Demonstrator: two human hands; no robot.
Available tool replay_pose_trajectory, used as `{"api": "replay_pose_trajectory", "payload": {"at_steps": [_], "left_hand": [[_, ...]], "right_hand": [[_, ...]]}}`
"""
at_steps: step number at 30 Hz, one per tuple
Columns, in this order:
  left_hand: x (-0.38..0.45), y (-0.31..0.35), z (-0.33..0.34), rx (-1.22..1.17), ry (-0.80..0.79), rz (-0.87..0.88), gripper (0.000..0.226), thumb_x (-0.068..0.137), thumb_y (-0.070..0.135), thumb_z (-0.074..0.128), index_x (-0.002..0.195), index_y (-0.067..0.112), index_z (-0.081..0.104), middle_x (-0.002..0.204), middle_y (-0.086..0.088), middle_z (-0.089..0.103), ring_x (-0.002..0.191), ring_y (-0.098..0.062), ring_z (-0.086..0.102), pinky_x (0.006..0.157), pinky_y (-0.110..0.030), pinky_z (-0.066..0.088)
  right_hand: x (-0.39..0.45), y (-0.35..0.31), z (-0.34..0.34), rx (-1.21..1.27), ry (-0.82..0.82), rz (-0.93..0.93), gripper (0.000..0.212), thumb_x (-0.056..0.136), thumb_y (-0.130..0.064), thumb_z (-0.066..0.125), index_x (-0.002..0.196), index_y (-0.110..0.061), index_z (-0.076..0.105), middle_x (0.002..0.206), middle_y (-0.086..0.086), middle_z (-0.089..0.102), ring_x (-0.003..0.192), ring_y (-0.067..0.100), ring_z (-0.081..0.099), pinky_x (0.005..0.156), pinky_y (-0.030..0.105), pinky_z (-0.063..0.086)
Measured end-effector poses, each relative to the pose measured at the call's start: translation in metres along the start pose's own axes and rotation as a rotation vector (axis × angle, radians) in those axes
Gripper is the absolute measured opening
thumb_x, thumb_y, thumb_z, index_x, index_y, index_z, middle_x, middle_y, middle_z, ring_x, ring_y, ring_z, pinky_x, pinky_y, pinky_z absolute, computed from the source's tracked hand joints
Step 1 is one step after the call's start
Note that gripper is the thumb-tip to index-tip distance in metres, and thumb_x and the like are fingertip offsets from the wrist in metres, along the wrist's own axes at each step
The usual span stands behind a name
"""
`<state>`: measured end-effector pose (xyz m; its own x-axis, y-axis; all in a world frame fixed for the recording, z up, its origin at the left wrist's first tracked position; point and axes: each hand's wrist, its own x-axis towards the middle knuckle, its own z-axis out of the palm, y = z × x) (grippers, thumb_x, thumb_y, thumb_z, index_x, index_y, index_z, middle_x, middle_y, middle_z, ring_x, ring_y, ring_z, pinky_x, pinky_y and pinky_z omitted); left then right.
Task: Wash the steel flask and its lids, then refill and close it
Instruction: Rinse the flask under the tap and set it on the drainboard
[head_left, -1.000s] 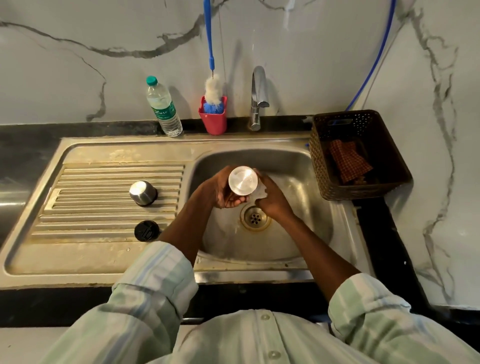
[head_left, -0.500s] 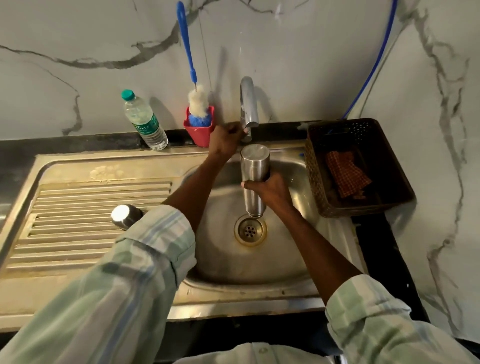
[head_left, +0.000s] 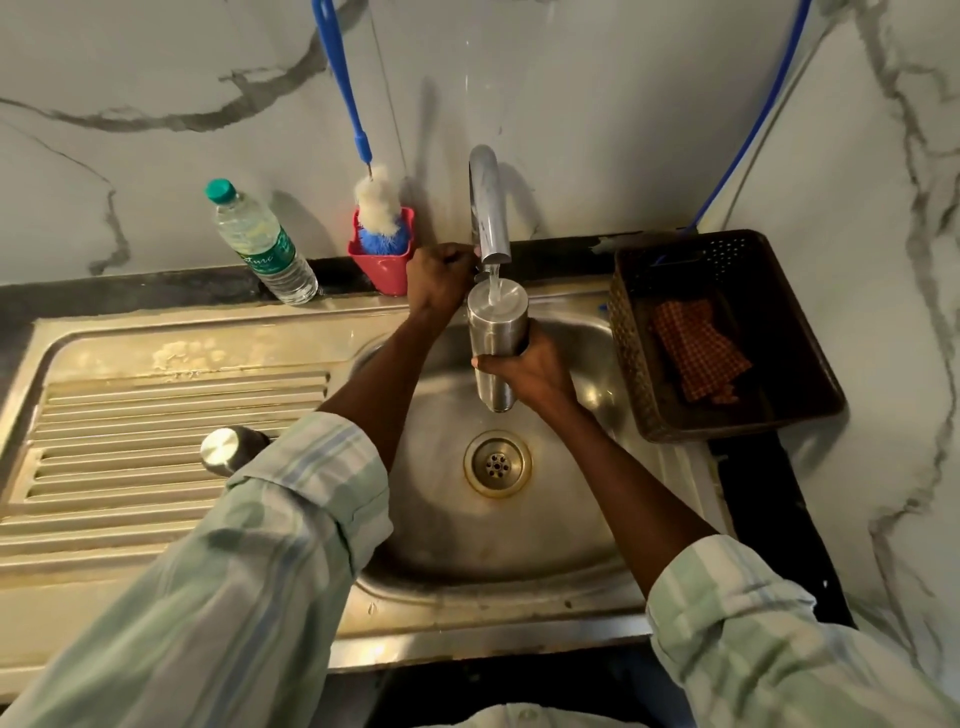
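Flask (head_left: 496, 343), steel and held upside down over the sink basin (head_left: 498, 545), sits in my right hand (head_left: 530, 371), whose fingers wrap its middle, while a stream of water from the tap (head_left: 488, 208) lands on its upturned base. My left hand (head_left: 439, 280) is curled around something at the foot of the tap, though I cannot tell exactly what it grips. One steel lid (head_left: 226, 449) rests on the ribbed drainboard (head_left: 130, 441), partly hidden by my left sleeve (head_left: 249, 571).
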<state>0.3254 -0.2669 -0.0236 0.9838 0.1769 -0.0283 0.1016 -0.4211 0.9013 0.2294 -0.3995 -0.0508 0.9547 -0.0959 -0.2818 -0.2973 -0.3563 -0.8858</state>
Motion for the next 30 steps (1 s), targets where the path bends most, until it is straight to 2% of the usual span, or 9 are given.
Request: {"api": "replay_pose_trajectory", "payload": {"at_steps": [4, 9, 11, 15, 18, 21, 22, 26, 30], "left_hand": [[-0.006, 0.003, -0.001, -0.165, 0.002, -0.094, 0.022, 0.09, 0.017, 0.072, 0.069, 0.021, 0.07, 0.062, 0.009, 0.069, 0.056, -0.004, 0.064, 0.056, -0.025, 0.052], [-0.035, 0.007, -0.003, -0.371, 0.044, -0.129, 0.017, 0.1, 0.022, 0.058, 0.086, 0.021, 0.067, 0.087, -0.003, 0.073, 0.081, -0.018, 0.071, 0.073, -0.033, 0.06], [-0.053, 0.005, -0.005, -0.415, -0.011, -0.121, 0.019, 0.102, 0.026, 0.055, 0.094, 0.016, 0.069, 0.094, -0.005, 0.073, 0.09, -0.022, 0.07, 0.08, -0.036, 0.059], [-0.081, -0.001, -0.012, -0.331, -0.277, -0.068, 0.032, 0.1, 0.025, 0.058, 0.13, 0.013, 0.058, 0.113, 0.004, 0.066, 0.101, -0.006, 0.062, 0.079, -0.019, 0.05], [-0.085, -0.001, -0.016, -0.115, -0.387, 0.012, 0.069, 0.083, 0.028, 0.079, 0.141, 0.022, 0.043, 0.128, 0.006, 0.057, 0.107, -0.004, 0.056, 0.082, -0.015, 0.047], [-0.083, 0.005, -0.018, 0.021, -0.327, 0.02, 0.088, 0.074, 0.039, 0.086, 0.146, 0.018, 0.04, 0.135, -0.002, 0.056, 0.114, -0.014, 0.054, 0.091, -0.024, 0.045], [-0.082, 0.006, -0.019, 0.032, -0.291, 0.026, 0.089, 0.072, 0.041, 0.087, 0.145, 0.016, 0.043, 0.134, -0.003, 0.058, 0.115, -0.015, 0.055, 0.092, -0.026, 0.046], [-0.084, 0.011, -0.024, 0.012, -0.227, 0.039, 0.089, 0.068, 0.046, 0.089, 0.142, 0.015, 0.051, 0.131, -0.003, 0.063, 0.117, -0.019, 0.059, 0.099, -0.032, 0.05], [-0.09, 0.017, -0.027, 0.069, -0.227, 0.084, 0.083, 0.069, 0.041, 0.088, 0.14, 0.015, 0.054, 0.126, -0.001, 0.066, 0.112, -0.017, 0.06, 0.092, -0.025, 0.048]], "right_hand": [[-0.001, 0.001, 0.001, 0.009, -0.006, -0.007, 0.074, 0.065, -0.027, 0.089, 0.127, -0.015, 0.052, 0.121, 0.005, 0.065, 0.109, 0.022, 0.062, 0.092, 0.038, 0.052], [-0.003, 0.0, -0.003, 0.013, -0.016, 0.002, 0.073, 0.068, -0.022, 0.088, 0.129, -0.013, 0.051, 0.124, 0.006, 0.063, 0.11, 0.021, 0.061, 0.087, 0.029, 0.047], [-0.005, -0.002, -0.003, 0.016, -0.021, -0.004, 0.074, 0.068, -0.019, 0.088, 0.131, -0.012, 0.049, 0.127, 0.008, 0.062, 0.114, 0.023, 0.06, 0.088, 0.029, 0.046], [-0.005, -0.005, 0.004, 0.002, -0.007, -0.003, 0.079, 0.068, -0.019, 0.087, 0.135, -0.015, 0.046, 0.13, 0.004, 0.059, 0.117, 0.018, 0.055, 0.088, 0.027, 0.042], [-0.007, -0.006, 0.009, 0.0, 0.012, -0.043, 0.077, 0.068, -0.023, 0.086, 0.134, -0.018, 0.047, 0.127, 0.003, 0.061, 0.119, 0.02, 0.057, 0.093, 0.031, 0.048], [-0.012, -0.01, 0.01, 0.079, 0.017, -0.098, 0.078, 0.069, -0.011, 0.084, 0.136, -0.018, 0.045, 0.13, 0.003, 0.06, 0.118, 0.02, 0.057, 0.102, 0.044, 0.049], [-0.018, -0.014, 0.009, 0.081, 0.038, -0.134, 0.078, 0.069, -0.011, 0.084, 0.137, -0.019, 0.045, 0.131, 0.002, 0.06, 0.117, 0.017, 0.057, 0.102, 0.041, 0.049], [-0.032, -0.021, 0.006, 0.098, 0.098, -0.261, 0.077, 0.077, -0.011, 0.081, 0.143, -0.018, 0.042, 0.134, -0.003, 0.056, 0.115, 0.002, 0.049, 0.091, 0.01, 0.041], [-0.032, -0.024, -0.005, 0.105, 0.043, -0.208, 0.08, 0.071, -0.01, 0.085, 0.14, -0.022, 0.047, 0.132, 0.0, 0.061, 0.113, 0.01, 0.055, 0.085, 0.019, 0.045]]}}
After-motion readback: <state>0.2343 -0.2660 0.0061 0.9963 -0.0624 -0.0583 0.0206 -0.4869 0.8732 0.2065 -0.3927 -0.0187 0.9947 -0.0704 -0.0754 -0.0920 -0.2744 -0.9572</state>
